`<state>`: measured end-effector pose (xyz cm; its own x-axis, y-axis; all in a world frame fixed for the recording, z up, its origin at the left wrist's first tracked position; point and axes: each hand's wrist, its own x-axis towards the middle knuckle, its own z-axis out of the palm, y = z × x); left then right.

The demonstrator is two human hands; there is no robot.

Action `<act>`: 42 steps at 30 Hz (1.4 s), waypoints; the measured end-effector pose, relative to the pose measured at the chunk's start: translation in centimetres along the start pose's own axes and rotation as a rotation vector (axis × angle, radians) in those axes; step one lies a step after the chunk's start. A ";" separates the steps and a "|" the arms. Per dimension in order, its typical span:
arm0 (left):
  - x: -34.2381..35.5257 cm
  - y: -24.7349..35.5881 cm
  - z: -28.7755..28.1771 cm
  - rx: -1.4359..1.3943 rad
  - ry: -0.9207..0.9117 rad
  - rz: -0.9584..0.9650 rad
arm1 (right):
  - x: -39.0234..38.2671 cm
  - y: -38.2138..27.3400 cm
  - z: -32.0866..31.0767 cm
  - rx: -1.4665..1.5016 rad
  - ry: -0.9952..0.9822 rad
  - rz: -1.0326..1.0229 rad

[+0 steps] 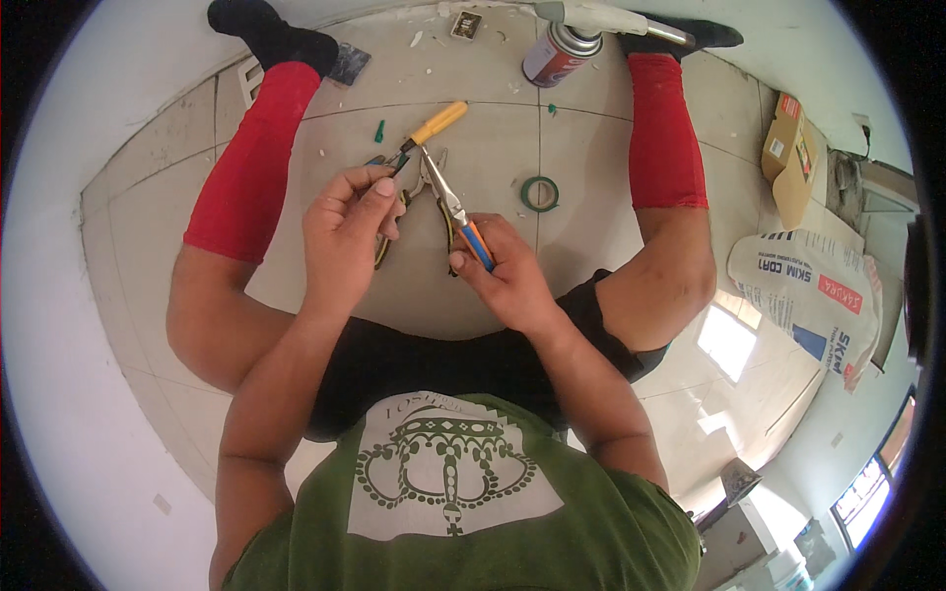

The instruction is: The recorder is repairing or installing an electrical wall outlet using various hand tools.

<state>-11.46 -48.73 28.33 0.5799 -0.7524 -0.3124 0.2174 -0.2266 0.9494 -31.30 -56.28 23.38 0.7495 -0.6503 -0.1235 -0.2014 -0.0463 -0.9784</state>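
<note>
My left hand (357, 215) is closed in a pinch on a small thin dark piece (401, 164), whose kind I cannot make out. My right hand (505, 268) grips long-nose pliers (448, 197) by their blue and orange handles, jaws pointing up and left. The jaw tips are close to the dark piece; I cannot tell whether they touch it. Just beyond lies a tool with a yellow handle (439, 123) and a dark collar. Partly hidden behind my hands, other pliers with black and yellow grips (382, 251) rest on the tiled floor.
A roll of green tape (539, 194) lies right of the pliers. Farther off stand a metal can (560, 57) and a grey-handled tool (611, 19). My red-sleeved legs flank the work area. Rightward are a cardboard box (788, 158) and a white sack (803, 286).
</note>
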 end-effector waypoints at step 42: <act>-0.3 0.0 0.3 0.527 -0.068 -0.020 | 0.7 -0.5 0.8 -0.102 -0.138 0.225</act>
<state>-11.85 -48.74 28.45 0.5237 -0.7792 -0.3443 -0.2062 -0.5081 0.8363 -30.17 -56.05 23.67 0.7563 -0.5439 -0.3636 -0.4293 0.0067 -0.9031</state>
